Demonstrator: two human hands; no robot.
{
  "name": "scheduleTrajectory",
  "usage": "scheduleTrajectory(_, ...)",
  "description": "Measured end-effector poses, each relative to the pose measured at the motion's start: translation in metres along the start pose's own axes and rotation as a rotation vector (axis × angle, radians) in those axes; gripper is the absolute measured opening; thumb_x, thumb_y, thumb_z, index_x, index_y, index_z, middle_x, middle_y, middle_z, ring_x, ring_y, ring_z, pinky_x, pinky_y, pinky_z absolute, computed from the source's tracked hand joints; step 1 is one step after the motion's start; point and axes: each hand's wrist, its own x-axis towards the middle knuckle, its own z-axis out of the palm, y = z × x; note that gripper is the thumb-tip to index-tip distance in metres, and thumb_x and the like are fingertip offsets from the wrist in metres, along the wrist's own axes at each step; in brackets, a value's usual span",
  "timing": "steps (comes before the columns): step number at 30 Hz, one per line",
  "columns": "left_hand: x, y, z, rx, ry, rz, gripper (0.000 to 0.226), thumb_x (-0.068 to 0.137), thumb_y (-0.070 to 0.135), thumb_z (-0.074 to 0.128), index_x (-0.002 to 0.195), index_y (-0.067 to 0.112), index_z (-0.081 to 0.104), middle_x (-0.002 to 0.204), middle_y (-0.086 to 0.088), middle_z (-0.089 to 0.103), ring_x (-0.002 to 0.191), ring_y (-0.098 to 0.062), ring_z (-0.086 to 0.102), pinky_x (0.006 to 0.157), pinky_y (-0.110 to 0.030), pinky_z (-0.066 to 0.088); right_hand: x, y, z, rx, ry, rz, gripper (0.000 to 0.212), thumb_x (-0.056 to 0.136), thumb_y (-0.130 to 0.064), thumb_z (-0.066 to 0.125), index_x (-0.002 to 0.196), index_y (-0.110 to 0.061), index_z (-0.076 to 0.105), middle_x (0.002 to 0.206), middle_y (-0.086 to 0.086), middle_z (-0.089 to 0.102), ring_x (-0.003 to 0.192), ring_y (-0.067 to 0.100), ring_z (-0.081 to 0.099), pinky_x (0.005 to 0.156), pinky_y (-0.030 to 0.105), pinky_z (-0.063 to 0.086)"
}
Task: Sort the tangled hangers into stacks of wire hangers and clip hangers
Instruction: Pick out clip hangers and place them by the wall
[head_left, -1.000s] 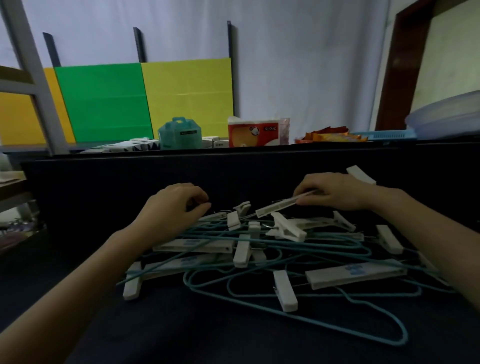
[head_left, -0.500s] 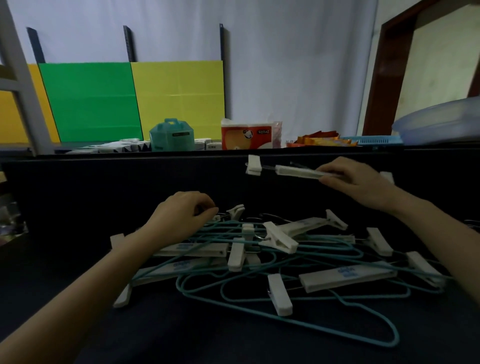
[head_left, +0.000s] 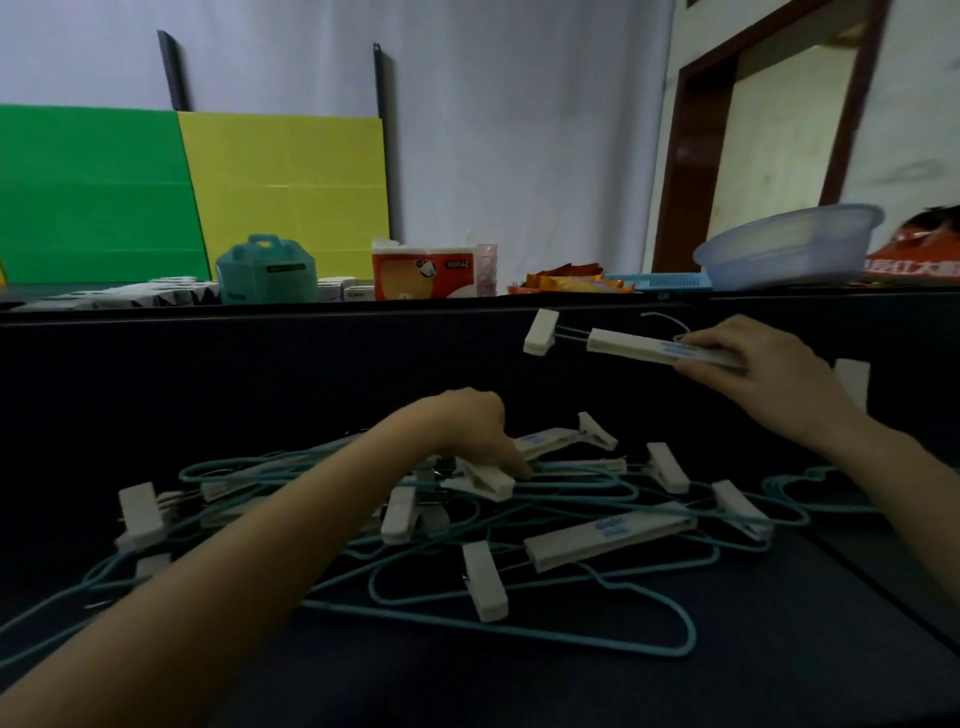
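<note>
- Head view: a white clip hanger (head_left: 654, 349) is held up in the air by the right hand (head_left: 769, 379), well above the pile, its bar roughly level.
- Right grip: closed around the bar of that hanger, fingers over the top and thumb underneath; one white clip (head_left: 540, 332) juts out on thin wires at the far left end.
- Left hand (head_left: 467, 431) is seen low on the tangled heap (head_left: 467, 525), fingers curled down onto a white clip hanger (head_left: 550, 441) at the top of the pile; whether that grip is fully closed on it cannot be told.
- Teal wire hangers (head_left: 519, 631) are spread and interlaced across the dark bench (head_left: 571, 691), with white clip hangers threaded through them.
- One long white clip bar (head_left: 608, 535) is seen lying across the wires, right of centre.
- Behind the dark partition, a teal container (head_left: 266, 270), an orange tissue pack (head_left: 423, 273) and a translucent blue basin (head_left: 789, 249) are lined up.
</note>
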Motion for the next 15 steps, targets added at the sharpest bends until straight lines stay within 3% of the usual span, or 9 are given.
scheduleTrajectory(5, 0.004, -0.005, 0.005, -0.006, 0.075, 0.041, 0.032, 0.082, 0.037, 0.065, 0.067, 0.011, 0.054, 0.061, -0.001, 0.043, 0.053, -0.014, 0.035, 0.052, -0.027, 0.03, -0.021, 0.01, -0.01, -0.022, -0.014, 0.085, 0.037, 0.081, -0.045, 0.061, 0.111, -0.025, 0.064, 0.097, -0.013, 0.053, 0.093, 0.014, 0.055, 0.076, 0.04, 0.047)
scheduleTrajectory(9, 0.003, -0.011, 0.0, -0.063, 0.148, 0.1, 0.035, 0.081, 0.037, 0.066, 0.092, 0.003, 0.067, 0.085, -0.013, 0.065, 0.071, -0.024, 0.057, 0.062, -0.033, 0.046, -0.035, 0.014, -0.016, -0.026, 0.029, 0.141, 0.035, 0.08, -0.047, 0.06, 0.109, -0.027, 0.064, 0.099, -0.012, 0.055, 0.093, 0.015, 0.055, 0.075, 0.04, 0.048)
scheduleTrajectory(11, 0.002, -0.01, -0.003, -0.038, 0.23, 0.143, 0.035, 0.081, 0.04, 0.065, 0.099, 0.01, 0.068, 0.094, -0.009, 0.068, 0.082, -0.025, 0.063, 0.074, -0.038, 0.052, -0.042, 0.017, -0.023, -0.017, 0.053, 0.162, 0.035, 0.08, -0.045, 0.061, 0.109, -0.024, 0.064, 0.099, -0.01, 0.055, 0.093, 0.016, 0.056, 0.075, 0.041, 0.048)
scheduleTrajectory(15, 0.002, 0.007, -0.005, 0.014, 0.369, 0.209, 0.038, 0.079, 0.042, 0.066, 0.109, 0.019, 0.065, 0.099, 0.0, 0.067, 0.086, -0.017, 0.062, 0.083, -0.039, 0.054, -0.063, 0.032, -0.043, -0.029, 0.09, 0.215, 0.033, 0.081, -0.042, 0.063, 0.108, -0.023, 0.064, 0.099, -0.01, 0.055, 0.092, 0.016, 0.056, 0.076, 0.043, 0.049)
